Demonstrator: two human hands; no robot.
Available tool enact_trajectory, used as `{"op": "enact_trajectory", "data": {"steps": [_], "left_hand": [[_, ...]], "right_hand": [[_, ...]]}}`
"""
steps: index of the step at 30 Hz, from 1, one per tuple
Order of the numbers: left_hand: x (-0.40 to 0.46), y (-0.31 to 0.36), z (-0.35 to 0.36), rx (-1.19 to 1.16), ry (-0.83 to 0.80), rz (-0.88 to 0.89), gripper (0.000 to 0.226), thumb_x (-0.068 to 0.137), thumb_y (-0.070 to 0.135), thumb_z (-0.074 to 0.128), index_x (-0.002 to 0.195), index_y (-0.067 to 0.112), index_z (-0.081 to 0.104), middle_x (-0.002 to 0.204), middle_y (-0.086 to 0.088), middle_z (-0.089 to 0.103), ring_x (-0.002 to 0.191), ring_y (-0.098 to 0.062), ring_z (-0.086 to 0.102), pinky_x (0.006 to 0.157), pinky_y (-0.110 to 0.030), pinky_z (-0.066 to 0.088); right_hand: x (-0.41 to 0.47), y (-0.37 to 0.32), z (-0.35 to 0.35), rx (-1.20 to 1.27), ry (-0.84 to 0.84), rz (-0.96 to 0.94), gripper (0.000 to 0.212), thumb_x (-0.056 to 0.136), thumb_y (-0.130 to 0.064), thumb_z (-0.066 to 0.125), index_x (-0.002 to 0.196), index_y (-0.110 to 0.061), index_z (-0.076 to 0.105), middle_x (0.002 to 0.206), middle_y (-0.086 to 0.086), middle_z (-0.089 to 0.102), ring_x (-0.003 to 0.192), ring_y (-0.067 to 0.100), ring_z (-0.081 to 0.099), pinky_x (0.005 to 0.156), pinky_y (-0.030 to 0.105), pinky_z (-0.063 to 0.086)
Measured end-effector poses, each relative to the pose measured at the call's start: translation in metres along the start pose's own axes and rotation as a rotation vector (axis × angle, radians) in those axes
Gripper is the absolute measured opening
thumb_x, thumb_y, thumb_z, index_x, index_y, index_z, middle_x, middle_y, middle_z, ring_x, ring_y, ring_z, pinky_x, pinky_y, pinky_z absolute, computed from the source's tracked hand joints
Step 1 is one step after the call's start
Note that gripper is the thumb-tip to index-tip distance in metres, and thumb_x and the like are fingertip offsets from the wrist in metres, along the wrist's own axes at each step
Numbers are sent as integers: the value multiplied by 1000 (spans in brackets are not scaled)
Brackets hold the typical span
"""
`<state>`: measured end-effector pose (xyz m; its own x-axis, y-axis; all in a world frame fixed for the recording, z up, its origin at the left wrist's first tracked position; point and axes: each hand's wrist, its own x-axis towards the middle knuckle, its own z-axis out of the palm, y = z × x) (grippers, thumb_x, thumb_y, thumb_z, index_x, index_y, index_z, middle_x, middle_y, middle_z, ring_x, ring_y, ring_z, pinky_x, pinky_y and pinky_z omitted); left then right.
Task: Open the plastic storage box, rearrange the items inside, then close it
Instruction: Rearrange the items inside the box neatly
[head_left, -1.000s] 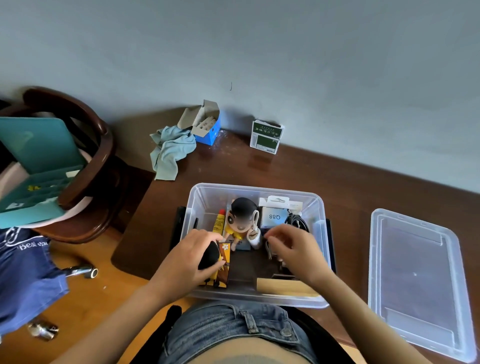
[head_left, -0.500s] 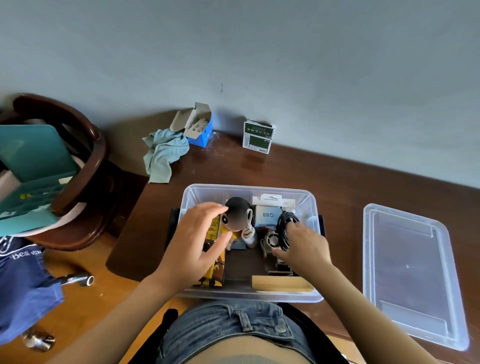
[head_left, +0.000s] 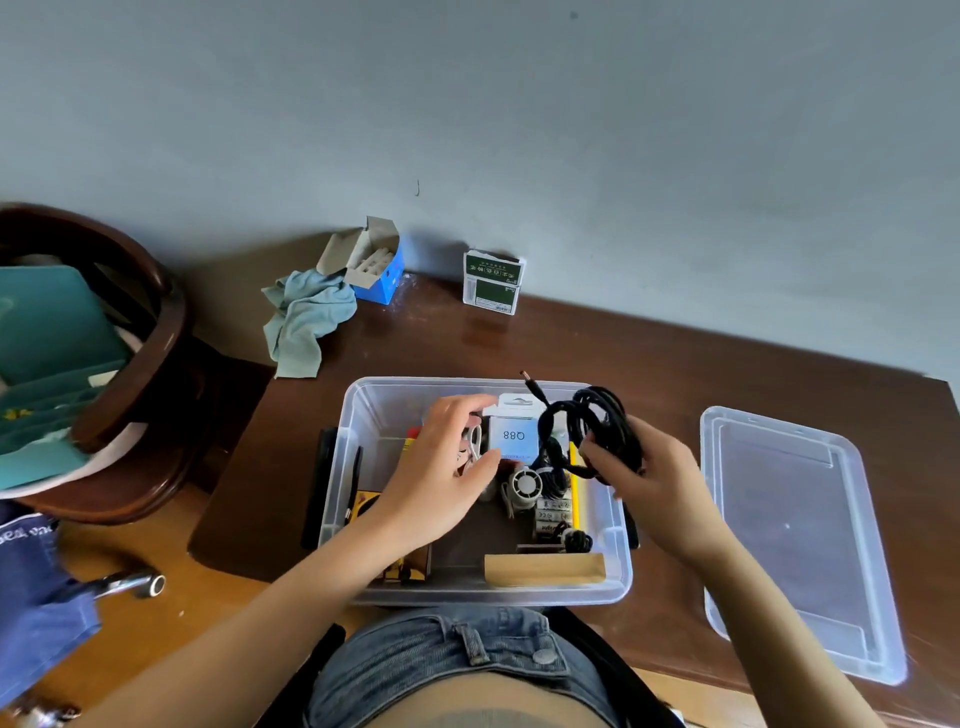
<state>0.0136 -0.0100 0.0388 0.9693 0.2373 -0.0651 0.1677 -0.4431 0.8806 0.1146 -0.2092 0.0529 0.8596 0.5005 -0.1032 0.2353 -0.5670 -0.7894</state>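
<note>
The clear plastic storage box (head_left: 358, 410) stands open on the brown desk in front of me. Its clear lid (head_left: 795, 540) lies flat to the right. My right hand (head_left: 654, 483) holds a coiled black cable (head_left: 592, 436) lifted above the box's right side, one plug end sticking up. My left hand (head_left: 441, 467) reaches into the box and covers the figurine, fingers curled around it beside the white Q88 packet (head_left: 514, 436). Inside lie a small round fan (head_left: 524, 486), a yellow pencil (head_left: 574, 483), a wooden block (head_left: 545, 569) and a yellow-black carton (head_left: 410, 569).
At the desk's back edge by the wall sit a blue open carton (head_left: 379, 265), a crumpled light-blue cloth (head_left: 306, 322) and a green-white pack (head_left: 491, 283). A dark wooden chair (head_left: 156, 332) with teal folders stands left. A metal socket tool (head_left: 135, 584) lies on the lower wooden surface.
My right hand has lifted the black cable coil up out of the box. My left hand has moved right and deeper in, over the figurine.
</note>
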Motion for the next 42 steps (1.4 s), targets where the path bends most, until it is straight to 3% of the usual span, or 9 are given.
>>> {"op": "enact_trajectory", "data": {"steps": [3,7,15,20,23,29,33,38,42], "left_hand": [[5,5,-1,-307,-167,-175,61,88,28,66,138,34,32,139,13,38,119,3,47,87,-7,44],[11,6,-2,-846,-340,-386,66,76,25,71,135,29,41,123,-5,63,110,-25,63,88,-38,55],[7,-2,0,-796,-193,-406,17,95,6,51,109,8,60,106,-9,65,97,-24,68,69,-41,59],[-1,-1,-21,-197,-117,-186,17,100,22,44,111,13,52,105,-11,63,90,-13,66,66,-24,56],[-7,-2,-30,219,-169,-123,16,100,31,42,112,22,46,89,-9,65,75,-18,65,67,-37,53],[-14,-7,-21,422,-300,-300,20,98,32,43,113,18,44,65,7,50,43,-5,44,40,-14,28],[-18,-6,-11,582,-334,-383,46,97,37,41,135,13,32,64,5,53,48,-8,45,42,-24,30],[-22,-2,17,910,-329,-283,37,95,30,42,119,2,41,92,-7,64,80,-24,64,48,-26,31],[-14,-8,30,980,-451,-301,47,97,25,40,131,-7,34,110,-18,63,93,-31,64,62,-31,42]], "right_hand": [[-3,-13,-11,451,-176,15,4,90,-16,61,89,-16,66,86,3,70,72,10,61,55,23,49],[-2,-19,-5,683,-362,50,18,86,-19,57,101,-11,62,99,5,71,84,15,67,64,22,52],[3,-18,13,654,-476,102,35,89,-24,52,120,-8,56,108,17,64,98,24,64,82,35,56],[14,0,1,169,-312,104,19,96,-19,52,107,-12,65,101,0,69,90,15,66,85,32,54],[15,10,3,-186,-422,41,17,94,-27,54,105,-24,67,94,-20,65,85,1,62,78,18,48],[12,13,18,-301,-577,57,17,93,-34,54,106,-29,64,99,-15,66,87,0,61,81,24,51],[14,12,22,-325,-617,57,21,93,-39,52,108,-27,63,105,-12,66,91,4,62,84,29,52],[13,14,23,-340,-600,84,22,93,-37,50,103,-24,65,99,-11,67,87,6,62,79,27,52],[16,21,21,-525,-379,151,28,93,-21,43,93,-10,69,90,4,72,81,21,66,74,33,54]]}}
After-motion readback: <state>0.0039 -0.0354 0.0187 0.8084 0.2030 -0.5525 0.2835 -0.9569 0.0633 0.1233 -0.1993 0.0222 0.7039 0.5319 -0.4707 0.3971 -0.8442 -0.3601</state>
